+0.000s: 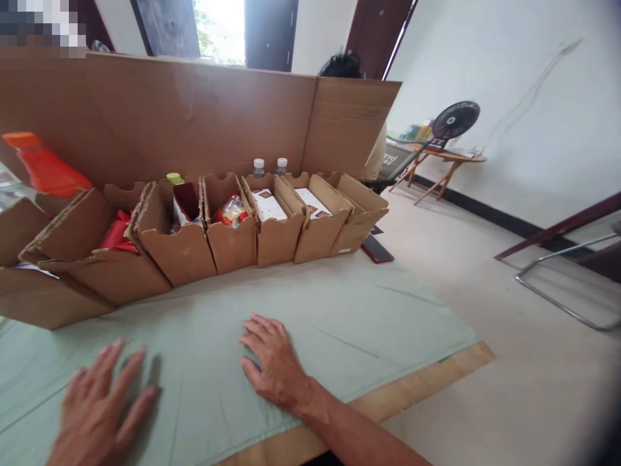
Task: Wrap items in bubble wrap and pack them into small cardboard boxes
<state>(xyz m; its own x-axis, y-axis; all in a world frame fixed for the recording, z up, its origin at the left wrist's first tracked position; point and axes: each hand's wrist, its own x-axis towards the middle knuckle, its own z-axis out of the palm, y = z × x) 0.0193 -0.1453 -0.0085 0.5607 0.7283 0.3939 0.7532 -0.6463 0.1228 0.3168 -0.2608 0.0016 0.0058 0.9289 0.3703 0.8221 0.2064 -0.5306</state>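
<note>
My left hand (104,401) is over the green cloth (194,356) at the lower left, its fingers spread and nothing in them; the hand is slightly blurred. Palm down on the same cloth, my right hand (272,359) has its fingers apart and holds nothing. Beyond both hands runs a row of open cardboard boxes (187,255). Inside them I see a red packet (119,233), a clear-and-red food package (233,212) and white spotted boxes (268,206). An orange-capped red bottle (51,165) leans at the left.
A tall cardboard panel (204,120) stands behind the boxes, with white-capped bottles (259,167) before it. A dark phone (377,249) lies by the right end. The table's wooden edge (422,382) shows at right. Farther off, a fan (453,123) stands on a small table. People are partly visible behind the panel.
</note>
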